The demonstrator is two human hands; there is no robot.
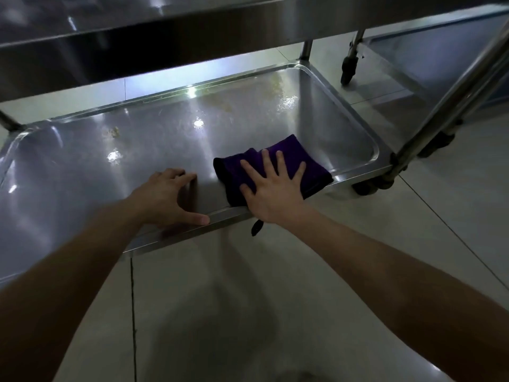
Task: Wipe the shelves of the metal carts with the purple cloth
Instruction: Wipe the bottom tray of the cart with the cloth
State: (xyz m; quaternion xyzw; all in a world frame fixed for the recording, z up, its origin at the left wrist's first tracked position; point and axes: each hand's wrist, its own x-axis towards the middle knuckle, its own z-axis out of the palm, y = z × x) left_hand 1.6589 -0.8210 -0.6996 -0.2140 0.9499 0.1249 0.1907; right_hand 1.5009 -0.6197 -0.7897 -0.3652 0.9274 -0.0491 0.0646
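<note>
The right hand [271, 188] covers the middle of the purple cloth [292, 158]; the near part of the cloth is hidden under the palm. The left end of the lower shelf [82, 161] is cut off by the frame edge. The upper shelf [165, 20] hides the far floor. Both forearms run out of frame.
</note>
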